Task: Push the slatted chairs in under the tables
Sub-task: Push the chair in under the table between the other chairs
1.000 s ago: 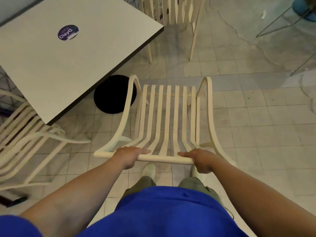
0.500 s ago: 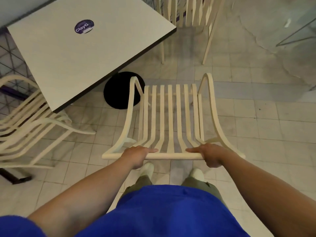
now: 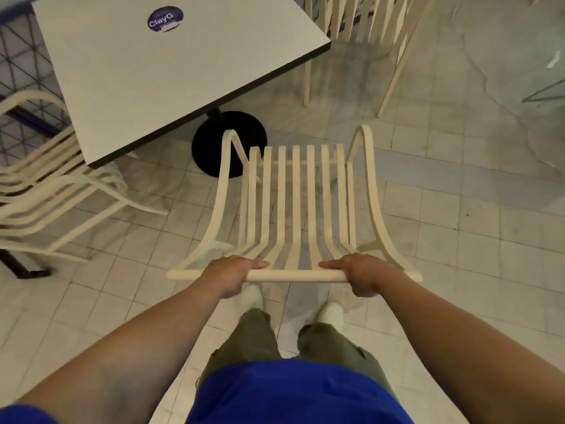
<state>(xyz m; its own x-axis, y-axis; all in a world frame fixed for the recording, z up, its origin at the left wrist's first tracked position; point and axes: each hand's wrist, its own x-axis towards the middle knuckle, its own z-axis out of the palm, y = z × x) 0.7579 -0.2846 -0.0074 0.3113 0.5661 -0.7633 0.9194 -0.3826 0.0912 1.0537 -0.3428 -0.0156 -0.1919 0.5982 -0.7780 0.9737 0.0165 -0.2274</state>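
A cream slatted chair [image 3: 295,206] stands in front of me, its seat pointing away. Both hands grip its top back rail: my left hand [image 3: 230,272] near the left end, my right hand [image 3: 359,272] near the right end. A square white table [image 3: 146,71] with a round purple sticker lies to the upper left. The table's black round base [image 3: 229,142] sits just beyond the chair's front left corner. The chair's seat is outside the table's edge.
A second slatted chair [image 3: 58,191] is tucked at the table's left side. A third one [image 3: 363,29] stands at the table's far right corner. Tiled floor spreads to the right. A wire grid panel [image 3: 21,59] runs along the far left.
The chair and my hands have shifted forward and a little right in view. The table now sits closer to the chair's front left corner. My grip is unchanged.
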